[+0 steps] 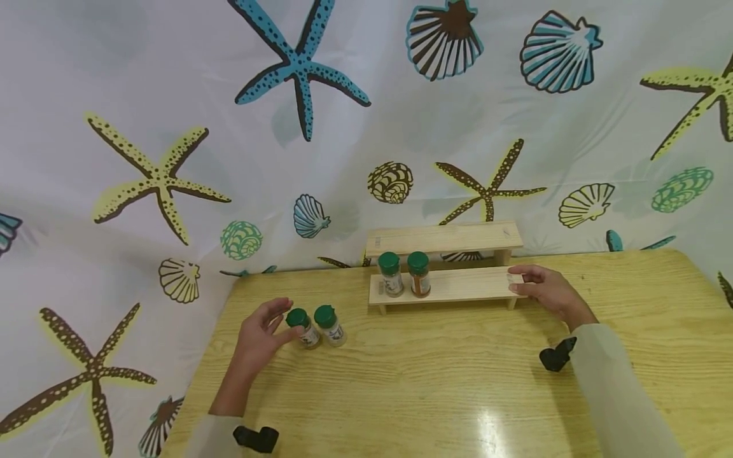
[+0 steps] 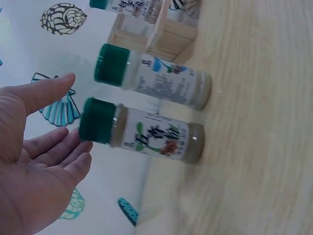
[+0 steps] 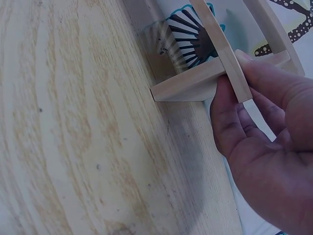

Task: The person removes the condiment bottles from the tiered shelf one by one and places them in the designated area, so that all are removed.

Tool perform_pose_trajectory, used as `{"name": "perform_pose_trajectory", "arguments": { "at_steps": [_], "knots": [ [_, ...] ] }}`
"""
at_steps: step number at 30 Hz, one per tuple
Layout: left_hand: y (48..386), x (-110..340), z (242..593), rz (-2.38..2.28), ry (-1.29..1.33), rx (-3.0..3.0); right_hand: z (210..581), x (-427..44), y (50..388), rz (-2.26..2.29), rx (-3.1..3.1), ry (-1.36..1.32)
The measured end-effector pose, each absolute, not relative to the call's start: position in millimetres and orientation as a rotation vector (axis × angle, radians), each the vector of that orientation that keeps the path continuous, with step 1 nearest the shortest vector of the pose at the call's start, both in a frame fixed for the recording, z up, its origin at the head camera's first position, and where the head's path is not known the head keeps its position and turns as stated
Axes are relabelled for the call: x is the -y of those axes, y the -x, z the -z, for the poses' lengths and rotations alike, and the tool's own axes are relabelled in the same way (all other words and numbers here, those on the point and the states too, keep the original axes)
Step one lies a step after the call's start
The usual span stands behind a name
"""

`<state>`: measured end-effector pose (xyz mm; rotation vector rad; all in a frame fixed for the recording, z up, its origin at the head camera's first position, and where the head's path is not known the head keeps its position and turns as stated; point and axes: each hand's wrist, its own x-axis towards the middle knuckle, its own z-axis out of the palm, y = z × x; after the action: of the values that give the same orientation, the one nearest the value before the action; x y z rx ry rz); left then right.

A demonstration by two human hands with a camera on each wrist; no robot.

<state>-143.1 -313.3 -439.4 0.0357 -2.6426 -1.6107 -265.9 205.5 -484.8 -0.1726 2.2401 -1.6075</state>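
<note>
My left hand is beside two spice jars with green caps, its thumb and fingers spread. The nearer spice jar has a label with dark characters and its cap close to my fingertips. Just past it stands the other spice jar, apart from my thumb. My right hand pinches the right end of the lower shelf of a two-step wooden rack, thumb above and fingers underneath. On that shelf's left part stand two more green-capped jars, a pale one and a reddish-brown one.
The rack's upper shelf bears no jars. It stands near the back edge of the wood-grain table, before a white cloth printed with starfish and shells. A dark camera mount sits on each wrist.
</note>
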Motion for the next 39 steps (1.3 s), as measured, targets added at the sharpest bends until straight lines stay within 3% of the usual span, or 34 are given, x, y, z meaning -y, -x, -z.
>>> {"name": "perform_pose_trajectory", "arguments": {
  "at_steps": [24,39],
  "knots": [
    [187.6,246.4,382.4,1.641,0.258,2.509,488.7,-207.6,269.2,1.616,-2.253,0.167],
    [211.5,192.6,393.5,1.733,0.197,2.553,486.5,-205.4,266.7,1.598,-2.277,0.153]
  ]
}}
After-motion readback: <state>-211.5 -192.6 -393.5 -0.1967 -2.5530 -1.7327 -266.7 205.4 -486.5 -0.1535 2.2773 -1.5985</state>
